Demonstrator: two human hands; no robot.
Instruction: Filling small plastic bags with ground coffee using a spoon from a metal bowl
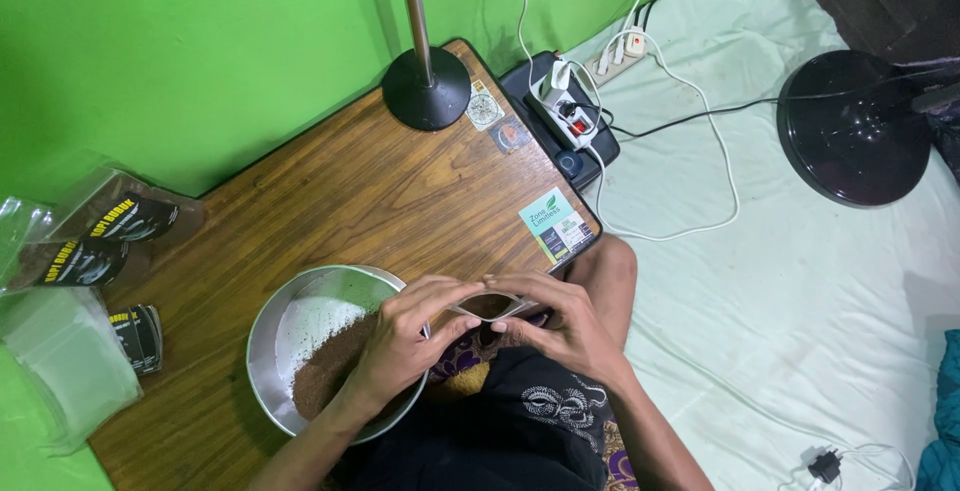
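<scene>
Small clear pouch (489, 305) of brown powder pinched open between left hand (405, 336) and right hand (556, 326), just right of metal bowl (275, 336) on wooden table (350, 191).

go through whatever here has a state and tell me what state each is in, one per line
small clear pouch: held open at the mouth, brown powder inside
left hand: gripping the pouch's left edge
right hand: gripping the pouch's right edge
metal bowl: on the table, partly filled with brown and white powder
power strip: plugs inserted
empty plastic bags: stacked flat on the table's left edge
black labels: lying in a small pile
</scene>
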